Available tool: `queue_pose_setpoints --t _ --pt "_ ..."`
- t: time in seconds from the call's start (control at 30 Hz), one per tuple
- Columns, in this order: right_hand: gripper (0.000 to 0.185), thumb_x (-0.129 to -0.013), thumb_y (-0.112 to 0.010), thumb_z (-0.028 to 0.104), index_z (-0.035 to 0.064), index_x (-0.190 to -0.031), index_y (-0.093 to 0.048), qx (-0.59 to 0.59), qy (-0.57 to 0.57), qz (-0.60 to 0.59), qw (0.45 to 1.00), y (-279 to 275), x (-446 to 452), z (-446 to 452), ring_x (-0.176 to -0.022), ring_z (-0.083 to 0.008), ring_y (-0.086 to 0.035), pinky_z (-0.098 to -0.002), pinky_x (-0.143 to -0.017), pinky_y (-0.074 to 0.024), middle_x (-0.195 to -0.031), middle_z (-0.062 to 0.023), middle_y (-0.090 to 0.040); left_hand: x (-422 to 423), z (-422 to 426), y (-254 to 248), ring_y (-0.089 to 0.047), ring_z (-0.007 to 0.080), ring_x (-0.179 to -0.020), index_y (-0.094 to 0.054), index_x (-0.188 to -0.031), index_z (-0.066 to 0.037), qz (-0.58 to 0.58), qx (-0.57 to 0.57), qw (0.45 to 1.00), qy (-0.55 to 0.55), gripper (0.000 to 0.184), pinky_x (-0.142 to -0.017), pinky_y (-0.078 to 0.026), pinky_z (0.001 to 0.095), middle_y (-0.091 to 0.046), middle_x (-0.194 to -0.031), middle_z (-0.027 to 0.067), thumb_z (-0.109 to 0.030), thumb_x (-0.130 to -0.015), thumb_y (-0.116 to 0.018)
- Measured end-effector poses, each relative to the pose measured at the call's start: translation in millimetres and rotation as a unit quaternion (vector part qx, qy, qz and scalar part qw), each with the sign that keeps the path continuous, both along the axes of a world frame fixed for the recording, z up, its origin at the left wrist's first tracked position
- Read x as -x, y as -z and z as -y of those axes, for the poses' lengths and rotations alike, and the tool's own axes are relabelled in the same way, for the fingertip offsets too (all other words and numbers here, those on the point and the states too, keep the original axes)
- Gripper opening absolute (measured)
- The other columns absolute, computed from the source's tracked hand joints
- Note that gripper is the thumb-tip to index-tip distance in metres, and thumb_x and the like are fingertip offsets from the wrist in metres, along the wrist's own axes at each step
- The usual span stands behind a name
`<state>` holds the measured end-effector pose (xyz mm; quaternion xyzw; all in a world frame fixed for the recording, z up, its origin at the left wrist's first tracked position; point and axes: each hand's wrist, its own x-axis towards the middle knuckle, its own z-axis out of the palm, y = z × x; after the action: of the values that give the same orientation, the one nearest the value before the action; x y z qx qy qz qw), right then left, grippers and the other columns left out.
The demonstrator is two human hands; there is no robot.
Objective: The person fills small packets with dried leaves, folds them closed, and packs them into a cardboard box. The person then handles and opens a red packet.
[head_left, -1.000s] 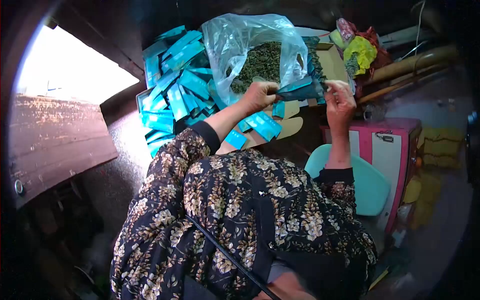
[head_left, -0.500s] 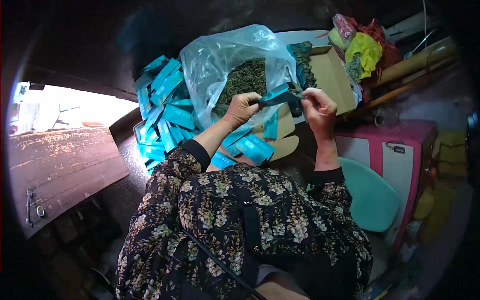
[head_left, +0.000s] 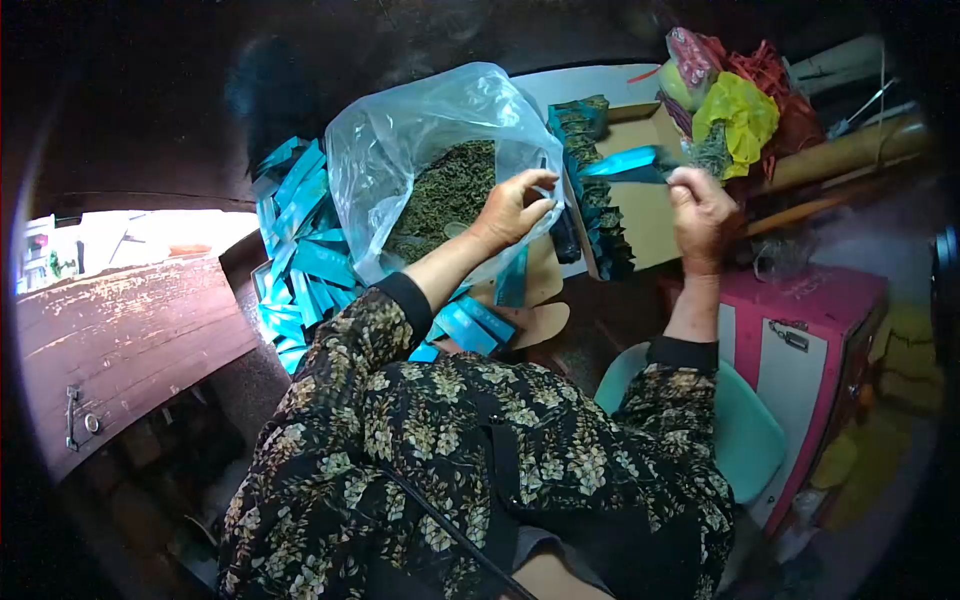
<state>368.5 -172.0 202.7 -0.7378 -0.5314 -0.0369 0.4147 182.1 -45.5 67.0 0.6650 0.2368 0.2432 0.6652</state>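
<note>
My right hand (head_left: 702, 215) pinches one end of a blue packet (head_left: 628, 163), which points left above the open cardboard box (head_left: 650, 205). A row of dark and blue packets (head_left: 590, 190) stands along that box's left side. My left hand (head_left: 515, 210) is apart from the packet, thumb and fingers spread with nothing between them, at the right edge of a clear plastic bag (head_left: 375, 140). Dark green dried leaves (head_left: 450, 190) fill the bag. A black object (head_left: 566, 238) lies just right of my left hand.
Many blue packets (head_left: 300, 240) are heaped left of the bag, and a few (head_left: 470, 325) lie in front. Yellow and red bags (head_left: 740, 115) sit at the back right. A pink and white cabinet (head_left: 800, 320) and a green basin (head_left: 750, 430) are at the right.
Both hands held the blue packet before. My left hand has let go of it, and my right hand has moved it right, over the cardboard box. The view has shifted slightly.
</note>
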Motion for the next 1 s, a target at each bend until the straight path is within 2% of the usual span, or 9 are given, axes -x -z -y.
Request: queue_pose_setpoints --t 0.13,0.23,0.37,0.47,0.6,0.87,1.0 --pt "0.009 -0.071 -0.055 -0.001 0.0024 -0.079 -0.058 0.038 -0.005 0.068 0.997 22.4 -68.6 -14.3 -0.066 -0.0256 -0.059 -0.0325 -0.062 -0.0468 -0.073 -0.0129 -0.058 23.4 10.4 -5.6 -0.058 0.0102 -0.083 -0.059 -0.103 -0.001 -0.022 -0.029 0.999 -0.001 0.020 -0.074 -0.048 0.0250 -0.062 -0.094 0.0080 -0.004 -0.083 -0.059" --pt "0.004 -0.072 -0.052 0.001 0.0031 -0.074 -0.054 0.068 0.004 0.109 0.992 80.5 -104.7 -34.2 -0.068 -0.0346 -0.055 -0.0399 -0.060 -0.0446 -0.072 -0.0168 -0.055 52.0 19.9 -2.8 -0.061 0.0136 -0.081 -0.060 -0.103 -0.002 -0.074 -0.079 0.994 0.001 0.022 -0.072 -0.050 0.0270 -0.064 -0.088 0.0092 -0.005 -0.081 -0.059" --pt "0.004 -0.073 -0.052 0.002 0.0051 -0.075 -0.053 0.076 -0.041 0.083 0.993 150.5 -124.1 -64.6 -0.069 -0.0371 -0.055 -0.0436 -0.060 -0.0435 -0.072 -0.0174 -0.055 83.0 32.5 -3.3 -0.059 0.0106 -0.083 -0.059 -0.102 0.001 -0.140 -0.006 0.990 0.002 0.019 -0.075 -0.048 0.0254 -0.062 -0.090 0.0075 -0.004 -0.084 -0.057" --pt "0.005 -0.074 -0.052 0.003 0.0070 -0.077 -0.054 0.205 0.055 0.097 0.972 179.6 -120.1 -84.7 -0.070 -0.0375 -0.055 -0.0444 -0.059 -0.0437 -0.073 -0.0164 -0.055 98.0 37.3 7.0 -0.059 0.0104 -0.082 -0.059 -0.102 0.001 -0.176 0.044 0.983 -0.007 0.018 -0.075 -0.049 0.0253 -0.063 -0.089 0.0074 -0.004 -0.084 -0.056" --pt "0.006 -0.075 -0.053 0.005 0.0093 -0.078 -0.055 0.161 -0.018 0.073 0.984 202.7 -125.7 -103.8 -0.071 -0.0372 -0.056 -0.0450 -0.059 -0.0444 -0.077 -0.0153 -0.058 109.9 38.4 17.9 -0.059 0.0101 -0.081 -0.059 -0.101 0.001 -0.182 0.058 0.981 -0.014 0.018 -0.073 -0.049 0.0250 -0.063 -0.089 0.0069 -0.003 -0.084 -0.056" --pt "0.006 -0.076 -0.053 0.005 0.0103 -0.078 -0.055 0.098 -0.081 0.096 0.987 215.5 -128.3 -122.8 -0.073 -0.0355 -0.057 -0.0441 -0.060 -0.0459 -0.079 -0.0129 -0.059 118.0 38.3 18.4 -0.059 0.0105 -0.081 -0.058 -0.103 0.001 -0.199 0.024 0.980 -0.001 0.019 -0.073 -0.049 0.0252 -0.063 -0.087 0.0063 -0.004 -0.084 -0.055" --pt "0.006 -0.076 -0.053 0.005 0.0108 -0.079 -0.055 0.120 -0.078 0.095 0.985 214.0 -127.3 -124.6 -0.073 -0.0354 -0.057 -0.0443 -0.060 -0.0460 -0.079 -0.0118 -0.059 122.5 39.6 22.4 -0.059 0.0106 -0.081 -0.059 -0.102 0.000 -0.201 0.057 0.978 -0.010 0.019 -0.074 -0.048 0.0253 -0.063 -0.088 0.0063 -0.004 -0.085 -0.055"
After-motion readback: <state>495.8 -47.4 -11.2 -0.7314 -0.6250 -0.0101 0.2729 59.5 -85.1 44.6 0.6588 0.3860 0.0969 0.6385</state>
